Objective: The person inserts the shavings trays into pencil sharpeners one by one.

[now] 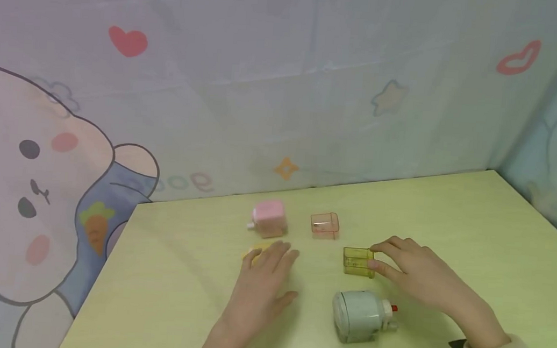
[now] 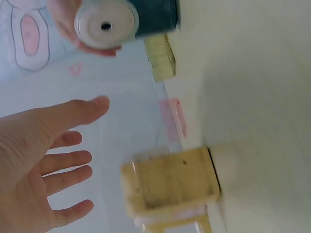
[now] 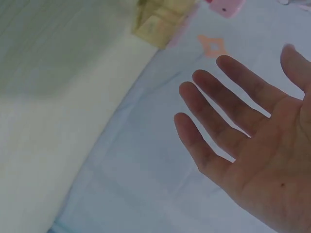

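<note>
My left hand point(image 1: 257, 296) hovers over a small yellow boxy sharpener body point(image 2: 172, 182), fingers spread, and hides much of it in the head view. In the left wrist view that hand holds nothing. On the right, my right hand point(image 1: 417, 272) reaches a clear yellow bin point(image 1: 356, 261), its thumb and fingertips right at the bin's end. The right wrist view has these fingers point(image 3: 209, 111) fairly straight, with the bin beyond them. A grey-green pencil sharpener point(image 1: 361, 315) with a red tip lies on its side between the hands.
Behind the left hand stands a pink sharpener body point(image 1: 269, 217). A clear pink bin point(image 1: 325, 226) lies to its right, farther back than the yellow one. The pale yellow-green table point(image 1: 449, 224) ends against a printed cloth backdrop point(image 1: 244, 112).
</note>
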{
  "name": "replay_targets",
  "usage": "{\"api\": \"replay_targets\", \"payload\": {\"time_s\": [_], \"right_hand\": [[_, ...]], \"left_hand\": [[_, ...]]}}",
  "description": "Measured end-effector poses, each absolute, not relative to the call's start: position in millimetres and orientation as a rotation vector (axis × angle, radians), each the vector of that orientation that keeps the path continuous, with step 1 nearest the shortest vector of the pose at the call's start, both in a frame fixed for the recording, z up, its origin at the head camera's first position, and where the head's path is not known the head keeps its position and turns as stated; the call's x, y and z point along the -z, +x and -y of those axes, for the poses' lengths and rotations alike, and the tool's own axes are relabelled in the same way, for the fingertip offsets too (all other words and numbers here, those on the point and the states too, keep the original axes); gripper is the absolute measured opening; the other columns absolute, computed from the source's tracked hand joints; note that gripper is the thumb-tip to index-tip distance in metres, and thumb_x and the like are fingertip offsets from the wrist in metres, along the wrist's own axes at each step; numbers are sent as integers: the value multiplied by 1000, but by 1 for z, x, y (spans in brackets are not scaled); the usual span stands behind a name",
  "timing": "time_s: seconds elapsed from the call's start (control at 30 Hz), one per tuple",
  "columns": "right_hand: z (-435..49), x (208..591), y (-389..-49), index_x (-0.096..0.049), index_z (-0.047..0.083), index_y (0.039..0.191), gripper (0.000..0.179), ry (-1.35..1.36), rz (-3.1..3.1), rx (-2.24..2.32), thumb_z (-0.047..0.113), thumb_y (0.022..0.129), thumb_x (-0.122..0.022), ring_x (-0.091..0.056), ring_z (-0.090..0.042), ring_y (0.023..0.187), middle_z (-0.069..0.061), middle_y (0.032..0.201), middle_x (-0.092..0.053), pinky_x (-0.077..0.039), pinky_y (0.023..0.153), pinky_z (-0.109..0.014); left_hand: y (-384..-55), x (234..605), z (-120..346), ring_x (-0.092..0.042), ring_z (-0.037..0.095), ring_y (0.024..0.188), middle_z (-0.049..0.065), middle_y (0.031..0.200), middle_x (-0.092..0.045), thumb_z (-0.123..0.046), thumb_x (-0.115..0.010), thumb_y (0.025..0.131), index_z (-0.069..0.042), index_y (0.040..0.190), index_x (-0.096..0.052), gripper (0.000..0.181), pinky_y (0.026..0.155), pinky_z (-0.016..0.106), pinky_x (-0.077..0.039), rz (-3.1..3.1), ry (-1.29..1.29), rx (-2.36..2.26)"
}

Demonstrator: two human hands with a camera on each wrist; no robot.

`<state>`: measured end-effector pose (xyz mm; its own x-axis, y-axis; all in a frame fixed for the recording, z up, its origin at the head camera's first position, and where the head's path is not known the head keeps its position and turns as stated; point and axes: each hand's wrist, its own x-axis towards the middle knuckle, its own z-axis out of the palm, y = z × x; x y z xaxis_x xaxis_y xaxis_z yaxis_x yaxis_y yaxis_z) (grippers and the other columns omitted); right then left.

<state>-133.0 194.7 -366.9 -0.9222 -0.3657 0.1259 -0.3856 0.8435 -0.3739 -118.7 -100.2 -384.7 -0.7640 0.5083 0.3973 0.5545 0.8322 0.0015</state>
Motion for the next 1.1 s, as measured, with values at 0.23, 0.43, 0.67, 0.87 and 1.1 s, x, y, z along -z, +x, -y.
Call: {"api": "replay_targets", "payload": {"time_s": [0.23, 0.43, 0.67, 0.87, 1.1], "right_hand": [[-215, 376, -144, -50, 11, 136, 60, 564, 3072, -757, 51, 91, -56, -50, -40, 122, -16, 135, -53, -47, 88, -57], [-215, 386, -150, -38, 12, 145, 74, 598, 3075, -822, 47, 86, -66, -49, -41, 124, -19, 142, -45, -48, 88, -57], [-209, 395, -161, -37, 7, 144, 76, 636, 3043, -872, 35, 83, -73, -62, -28, 106, -19, 141, -45, -52, 85, -47], [-202, 405, -172, -40, 2, 143, 78, 610, 3077, -908, 29, 79, -77, -62, -22, 97, -20, 138, -47, -52, 80, -40], [-197, 411, -178, -41, -2, 141, 75, 655, 3071, -919, 22, 80, -77, -56, -12, 83, -21, 130, -52, -50, 75, -32]], "left_hand": [[-136, 389, 124, -40, 23, 139, 4, 149, -44, -43, -82, 70, -17, 139, -45, 83, 108, 55, -34, 2730, -761, 227], [-152, 395, 133, -41, 27, 138, 5, 149, -44, -47, -83, 66, -18, 142, -41, 92, 105, 57, -35, 2753, -754, 282], [-165, 399, 137, -43, 30, 135, 5, 148, -44, -44, -86, 63, -21, 146, -36, 99, 102, 56, -40, 2794, -750, 392], [-172, 403, 139, -48, 32, 129, 5, 142, -50, -41, -87, 64, -22, 146, -38, 97, 98, 55, -42, 2830, -756, 428], [-180, 409, 139, -57, 31, 116, 7, 138, -54, -40, -87, 64, -20, 143, -40, 94, 90, 50, -47, 2862, -748, 406]]}}
